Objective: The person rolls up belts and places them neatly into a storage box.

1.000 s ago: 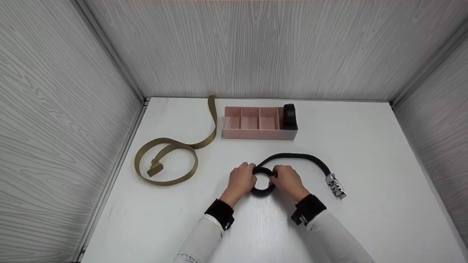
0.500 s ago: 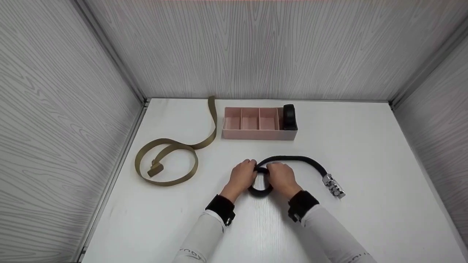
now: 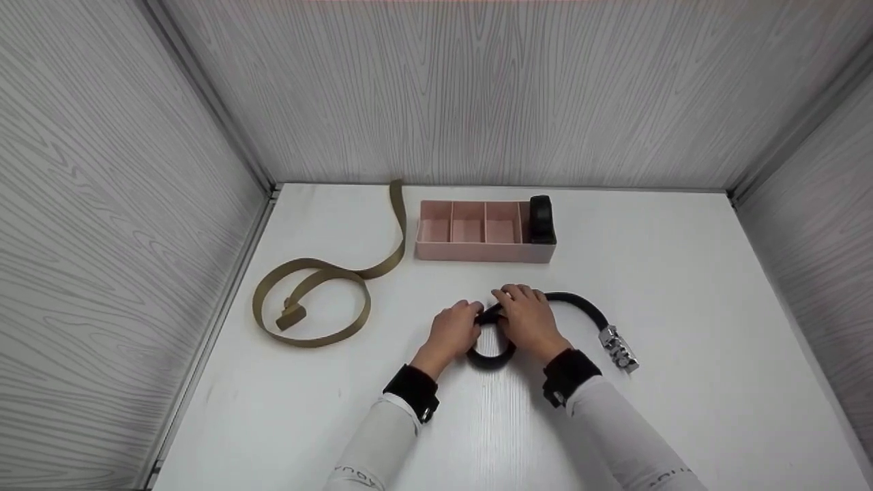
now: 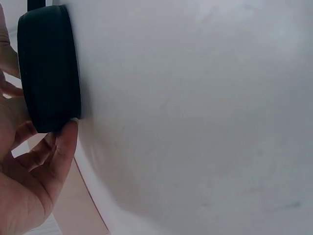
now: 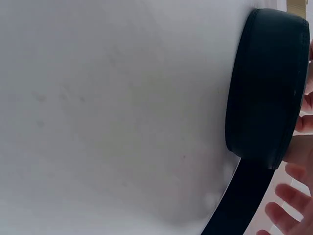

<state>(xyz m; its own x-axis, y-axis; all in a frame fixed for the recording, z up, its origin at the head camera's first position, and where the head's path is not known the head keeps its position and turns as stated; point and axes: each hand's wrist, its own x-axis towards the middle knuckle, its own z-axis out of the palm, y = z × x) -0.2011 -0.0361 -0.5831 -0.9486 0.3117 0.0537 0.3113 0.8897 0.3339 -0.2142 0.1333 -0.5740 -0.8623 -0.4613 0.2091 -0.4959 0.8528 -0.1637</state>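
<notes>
A black belt [image 3: 489, 361] stands on edge, its near part wound into a small round coil. From the coil's far side its loose length curves right to a silver buckle [image 3: 619, 348]. My left hand [image 3: 453, 332] grips the coil's left side; in the left wrist view a curled fingertip [image 4: 71, 129] meets the far end of the coil's outer wall. My right hand [image 3: 532, 326] lies over the right side, thumb at the coil. Its other fingers [image 5: 288, 196] reach out, spread, above the belt strip [image 5: 239, 200] in the right wrist view.
Beyond the hands stands a pink box [image 3: 484, 252] with compartments, a rolled black belt [image 3: 541, 219] upright in its right end. An olive webbing belt [image 3: 314, 341] lies loosely looped at left. Grey wood-grain walls [image 3: 470, 95] enclose the white table [image 3: 682, 286] at back and sides.
My right hand first slid left along the coil, then moved up and lifted its fingers over the belt's loose length. The buckle drew slightly left. My left hand kept its grip.
</notes>
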